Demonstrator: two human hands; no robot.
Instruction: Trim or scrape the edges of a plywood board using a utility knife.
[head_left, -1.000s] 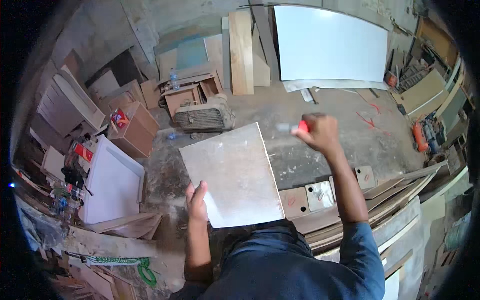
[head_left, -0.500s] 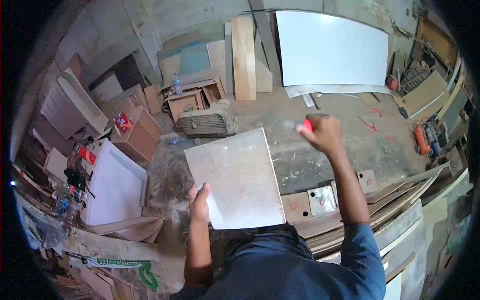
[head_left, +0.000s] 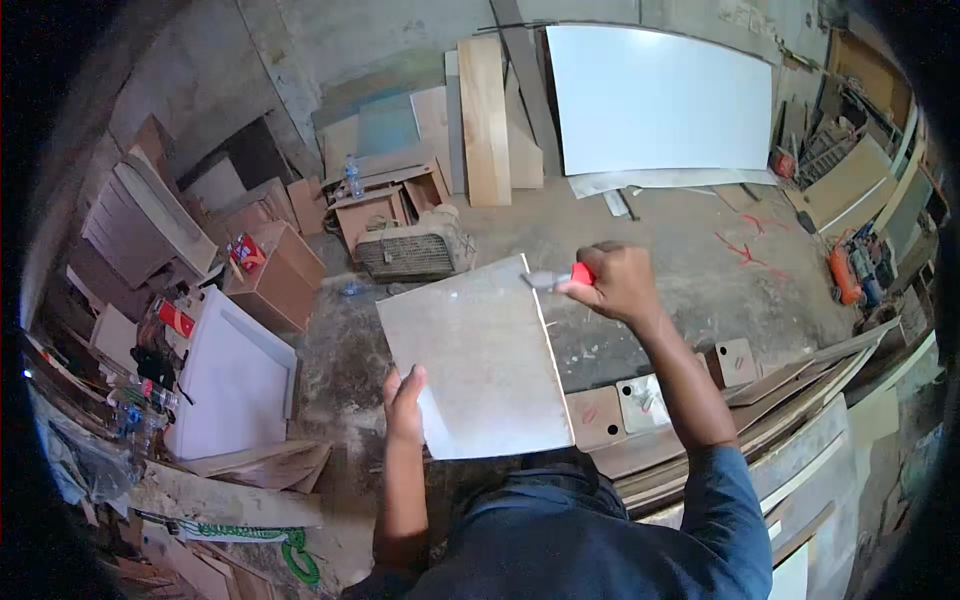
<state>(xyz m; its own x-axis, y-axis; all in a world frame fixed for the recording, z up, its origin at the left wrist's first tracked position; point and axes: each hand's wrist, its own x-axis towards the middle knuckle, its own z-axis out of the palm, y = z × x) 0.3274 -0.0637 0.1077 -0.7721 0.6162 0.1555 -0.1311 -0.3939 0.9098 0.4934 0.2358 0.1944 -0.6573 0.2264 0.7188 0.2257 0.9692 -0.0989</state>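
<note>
The left hand (head_left: 405,408) grasps a flat rectangular pale-grey wooden board (head_left: 470,360) by its left edge, toward the lower left corner, with the thumb over the upper face. The board is tilted a little, its lower edge close to the person's waist; whether anything else bears its weight, I cannot tell. The right hand (head_left: 620,282) is clenched around a short tool with a red handle and a grey flat blade (head_left: 547,280). The blade crosses the board's right edge just below the upper right corner — whether it touches there is too fine to tell.

Right of the board's lower right corner lie flat, square-cornered, brownish plates with round dark holes (head_left: 595,415). Beyond its upper left corner a dusty beige machine with a ribbed grille (head_left: 405,253) sits on the stained grey concrete floor (head_left: 690,270). Farther left stands a brown wooden box (head_left: 290,285) — a red packet (head_left: 246,252) lies near the left edge of its top. A large glossy white sheet (head_left: 665,100) leans against the wall.
</note>
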